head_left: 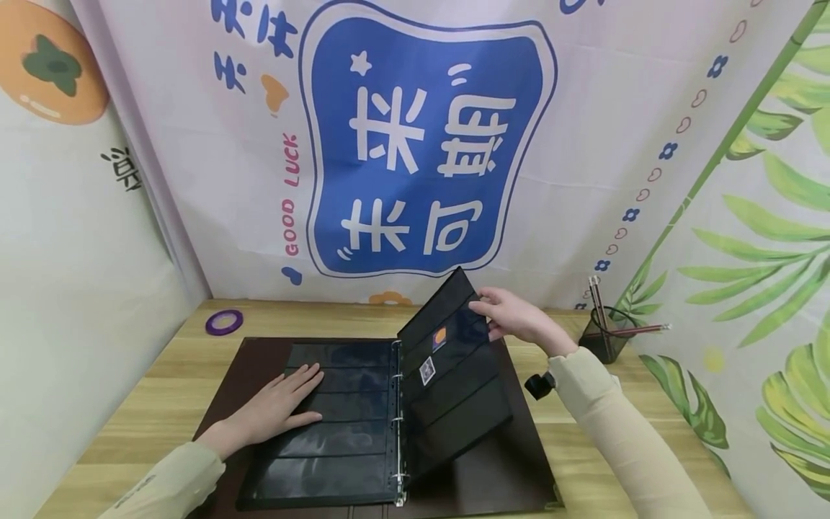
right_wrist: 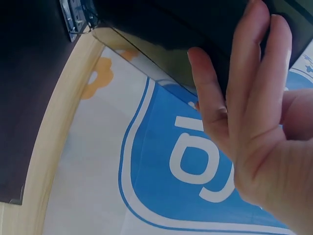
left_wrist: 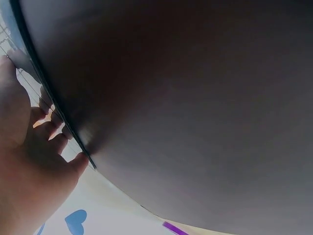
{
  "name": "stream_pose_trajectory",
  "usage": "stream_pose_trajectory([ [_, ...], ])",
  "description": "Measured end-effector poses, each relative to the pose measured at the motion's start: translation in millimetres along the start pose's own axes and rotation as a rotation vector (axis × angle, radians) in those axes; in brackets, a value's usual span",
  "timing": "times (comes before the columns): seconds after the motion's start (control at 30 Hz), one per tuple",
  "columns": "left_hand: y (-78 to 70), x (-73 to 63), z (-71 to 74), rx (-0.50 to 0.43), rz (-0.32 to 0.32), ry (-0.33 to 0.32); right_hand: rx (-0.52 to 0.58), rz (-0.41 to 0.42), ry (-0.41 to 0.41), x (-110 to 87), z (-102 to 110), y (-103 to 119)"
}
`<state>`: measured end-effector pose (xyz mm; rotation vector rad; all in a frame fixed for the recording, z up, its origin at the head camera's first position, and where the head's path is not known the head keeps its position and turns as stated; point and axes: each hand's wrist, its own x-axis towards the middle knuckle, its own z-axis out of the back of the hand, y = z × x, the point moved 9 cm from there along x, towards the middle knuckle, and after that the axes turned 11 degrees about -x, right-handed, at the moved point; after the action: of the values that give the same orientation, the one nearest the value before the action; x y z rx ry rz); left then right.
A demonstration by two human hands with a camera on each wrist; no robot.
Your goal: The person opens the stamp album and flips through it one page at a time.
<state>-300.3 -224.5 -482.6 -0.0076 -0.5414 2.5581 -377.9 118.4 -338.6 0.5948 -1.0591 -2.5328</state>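
Note:
A ring-bound stamp album with a dark brown cover (head_left: 528, 461) lies spread on the table. On its left side, the black pocket pages (head_left: 350, 440) lie flat, and my left hand (head_left: 269, 411) rests on them with straight fingers. From the metal rings (head_left: 398, 418) a black stamp page (head_left: 454, 393) slants upward. My right hand (head_left: 519, 317) pinches that page's outer edge, its thumb on the front; the right wrist view shows fingers (right_wrist: 254, 83) against the other face. Two small stamps sit in the page's pockets, one orange and purple (head_left: 440, 337), one black and white (head_left: 426, 370).
A purple roll of tape (head_left: 224, 322) lies at the back left of the wooden table (head_left: 155, 382). At the back right stands a black mesh pencil cup (head_left: 606, 339) with several pencils. Printed cloth (head_left: 583, 166) hangs behind and on both sides.

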Motion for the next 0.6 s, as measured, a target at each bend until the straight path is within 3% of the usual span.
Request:
stream_pose_trajectory([
  [0.37, -1.1, -0.4, 1.2, -0.007, 0.002, 0.005, 0.128, -0.036, 0.031, 11.9, -18, 10],
  [0.47, -1.3, -0.2, 1.2, -0.009, 0.002, 0.006, 0.192, 0.01, 0.039, 9.6, -24, 12],
  [0.6, -1.2, 0.3, 1.4, -0.016, 0.002, 0.01, 0.305, 0.144, 0.063, 2.9, -33, 16],
])
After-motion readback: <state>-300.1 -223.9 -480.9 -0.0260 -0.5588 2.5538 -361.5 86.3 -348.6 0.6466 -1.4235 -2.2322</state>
